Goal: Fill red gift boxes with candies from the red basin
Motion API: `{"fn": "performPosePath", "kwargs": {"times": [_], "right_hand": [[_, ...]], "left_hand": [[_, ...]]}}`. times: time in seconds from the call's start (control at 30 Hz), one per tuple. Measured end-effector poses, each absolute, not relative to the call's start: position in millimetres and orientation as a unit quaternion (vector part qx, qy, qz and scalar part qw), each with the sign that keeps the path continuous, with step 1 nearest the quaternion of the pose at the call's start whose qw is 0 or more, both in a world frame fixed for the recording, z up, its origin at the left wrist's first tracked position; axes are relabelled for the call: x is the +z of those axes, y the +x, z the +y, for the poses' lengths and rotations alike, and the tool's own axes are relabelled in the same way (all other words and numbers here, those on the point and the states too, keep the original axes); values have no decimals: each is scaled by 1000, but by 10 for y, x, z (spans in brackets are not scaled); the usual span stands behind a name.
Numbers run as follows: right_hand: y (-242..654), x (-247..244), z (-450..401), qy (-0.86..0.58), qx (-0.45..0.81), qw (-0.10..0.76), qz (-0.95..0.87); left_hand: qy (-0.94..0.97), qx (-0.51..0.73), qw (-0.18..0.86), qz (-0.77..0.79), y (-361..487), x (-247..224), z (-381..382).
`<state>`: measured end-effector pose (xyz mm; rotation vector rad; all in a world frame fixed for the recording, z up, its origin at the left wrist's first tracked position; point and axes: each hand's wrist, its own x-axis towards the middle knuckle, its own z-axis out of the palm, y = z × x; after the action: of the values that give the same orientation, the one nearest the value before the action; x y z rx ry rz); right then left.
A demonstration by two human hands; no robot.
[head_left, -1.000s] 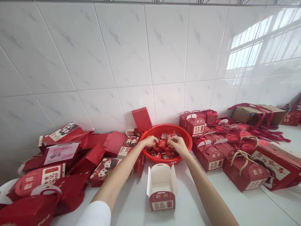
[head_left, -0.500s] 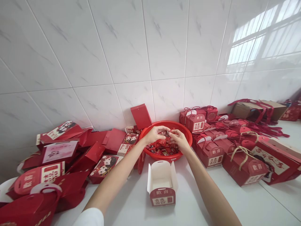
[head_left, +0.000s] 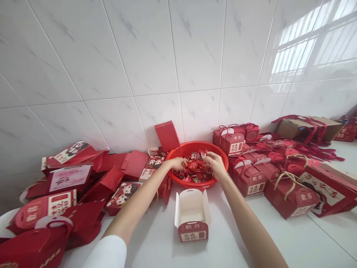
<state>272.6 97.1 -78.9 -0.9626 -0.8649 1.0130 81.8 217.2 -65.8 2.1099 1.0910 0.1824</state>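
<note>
A red plastic basket (head_left: 220, 150) holds many wrapped candies (head_left: 192, 166). Over its left side, my left hand (head_left: 177, 163) is closed with curled fingertips at the candies; what it grips is hidden. My right hand (head_left: 216, 163), at the basket's right side, pinches a small red-wrapped candy (head_left: 203, 153) between thumb and fingers. In front of the basket stands a red gift box (head_left: 193, 231) with its white flaps up and its top open. Its visible white inside shows no candy.
Red folded boxes (head_left: 58, 208) are heaped on the left, and a flat red box (head_left: 167, 136) leans on the tiled wall (head_left: 156, 56). Closed red gift boxes (head_left: 252, 180) fill the right. Behind them are brown cardboard boxes (head_left: 295, 128) with dark red ribbons (head_left: 329, 153).
My hands have parted from each other above the basket. The left has moved left and down to the candies; the right stays on the right side with a candy. The gift box stays put.
</note>
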Motion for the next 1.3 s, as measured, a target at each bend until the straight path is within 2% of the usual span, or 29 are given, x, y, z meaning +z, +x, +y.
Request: {"fn": "performPosePath", "kwargs": {"times": [0.1, 0.2, 0.37, 0.53, 0.8, 1.13, 1.3], "right_hand": [[2726, -778, 962, -428, 453, 683, -381], [2724, -771, 959, -431, 454, 686, -371], [2719, -759, 963, -432, 459, 681, -374], [2718, -754, 961, -425, 462, 687, -367], [2723, -779, 959, -431, 458, 681, -375], [2718, -735, 950, -421, 480, 684, -352], [2720, -747, 954, -421, 473, 680, -369]], "left_hand": [[814, -15, 381, 438, 821, -753, 2189], [807, -22, 405, 429, 875, -810, 2175], [792, 102, 460, 389, 926, -852, 2178], [766, 247, 467, 366, 903, -894, 2222], [749, 336, 447, 356, 879, -896, 2214], [768, 342, 330, 430, 856, -856, 2211], [812, 203, 334, 433, 820, -849, 2107]]}}
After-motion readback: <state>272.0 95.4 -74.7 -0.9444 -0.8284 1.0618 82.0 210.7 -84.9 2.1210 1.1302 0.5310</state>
